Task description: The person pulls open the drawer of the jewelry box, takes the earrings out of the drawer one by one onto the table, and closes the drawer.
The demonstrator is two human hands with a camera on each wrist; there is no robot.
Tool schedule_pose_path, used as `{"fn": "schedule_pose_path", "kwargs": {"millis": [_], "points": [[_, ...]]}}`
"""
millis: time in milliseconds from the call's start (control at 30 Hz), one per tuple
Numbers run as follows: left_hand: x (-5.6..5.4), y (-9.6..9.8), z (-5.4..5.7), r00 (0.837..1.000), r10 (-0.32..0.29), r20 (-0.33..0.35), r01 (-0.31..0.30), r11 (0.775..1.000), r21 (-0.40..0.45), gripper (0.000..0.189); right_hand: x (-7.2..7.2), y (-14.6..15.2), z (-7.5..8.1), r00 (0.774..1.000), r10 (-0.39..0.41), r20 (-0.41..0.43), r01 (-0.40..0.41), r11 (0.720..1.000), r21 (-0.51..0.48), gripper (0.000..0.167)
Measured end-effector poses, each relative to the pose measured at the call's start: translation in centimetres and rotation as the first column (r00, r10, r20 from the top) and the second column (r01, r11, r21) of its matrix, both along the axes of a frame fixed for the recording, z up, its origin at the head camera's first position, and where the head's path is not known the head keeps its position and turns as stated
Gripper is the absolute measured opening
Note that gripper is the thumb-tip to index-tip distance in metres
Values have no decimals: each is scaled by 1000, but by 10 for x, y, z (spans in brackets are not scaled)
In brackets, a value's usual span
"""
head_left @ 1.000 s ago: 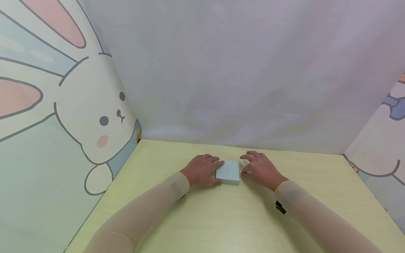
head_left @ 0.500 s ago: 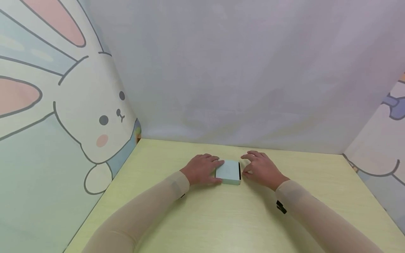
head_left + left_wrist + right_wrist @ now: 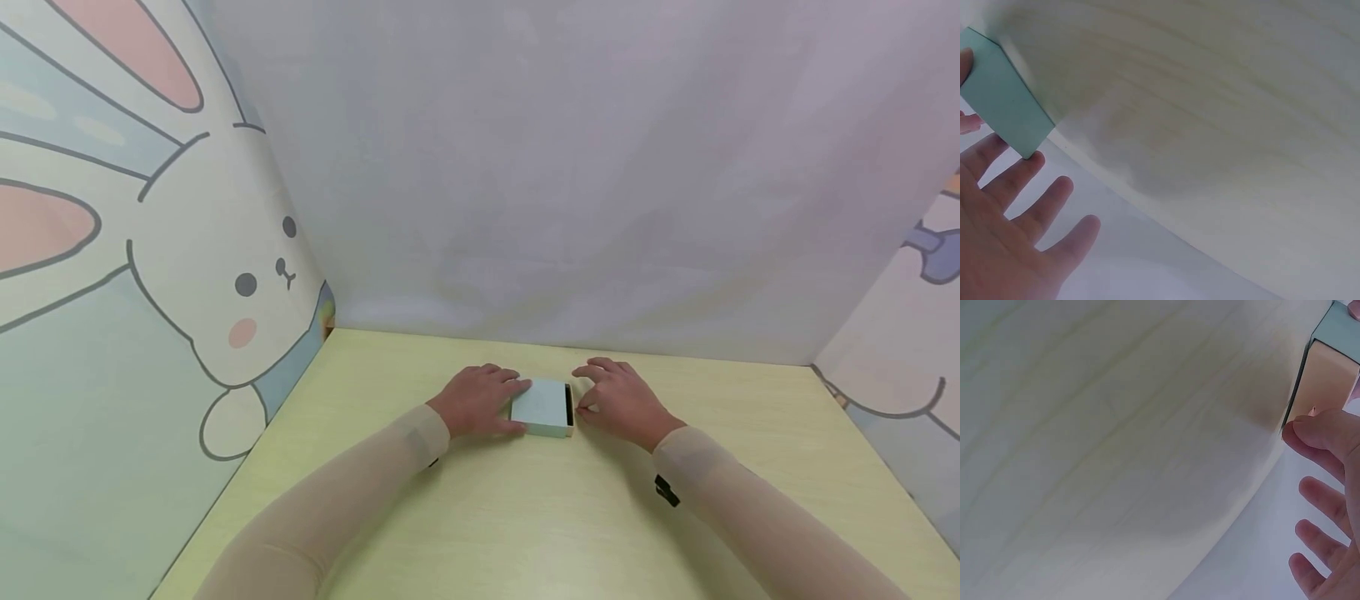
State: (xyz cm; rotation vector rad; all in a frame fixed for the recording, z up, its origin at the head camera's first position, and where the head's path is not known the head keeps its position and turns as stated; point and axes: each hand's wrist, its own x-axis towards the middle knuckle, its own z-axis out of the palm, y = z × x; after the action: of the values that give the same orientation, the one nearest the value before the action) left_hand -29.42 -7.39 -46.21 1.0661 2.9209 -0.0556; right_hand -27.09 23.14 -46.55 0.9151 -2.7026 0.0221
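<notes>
A mint-green sliding box lies on the table with its right end pulled slightly out. My left hand holds its sleeve from the left, thumb at the near side, one finger on top and others toward the far side. In the right wrist view the inner drawer's peach-coloured end sticks out of the sleeve. Thumb and index finger of my right hand pinch at that end, beside a small pointed bit of a pull tab; the rest of it is hidden. My other right fingers are spread. A dark strip of the drawer's inside shows.
The pale wooden table runs back to a grey-white curtain. A rabbit-printed panel stands at the left, another printed panel at the right.
The drawer has slid out to the right from the sleeve, baring a widening dark strip. My right hand moved slightly right with it; my left hand stayed on the sleeve.
</notes>
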Motion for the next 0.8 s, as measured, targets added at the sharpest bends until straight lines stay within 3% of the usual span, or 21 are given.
{"fn": "schedule_pose_path", "kwargs": {"millis": [800], "points": [[3, -1, 4, 1000, -7, -2, 7, 1000, 2, 82, -2, 3, -5, 1000, -2, -7, 2, 1000, -2, 14]]}}
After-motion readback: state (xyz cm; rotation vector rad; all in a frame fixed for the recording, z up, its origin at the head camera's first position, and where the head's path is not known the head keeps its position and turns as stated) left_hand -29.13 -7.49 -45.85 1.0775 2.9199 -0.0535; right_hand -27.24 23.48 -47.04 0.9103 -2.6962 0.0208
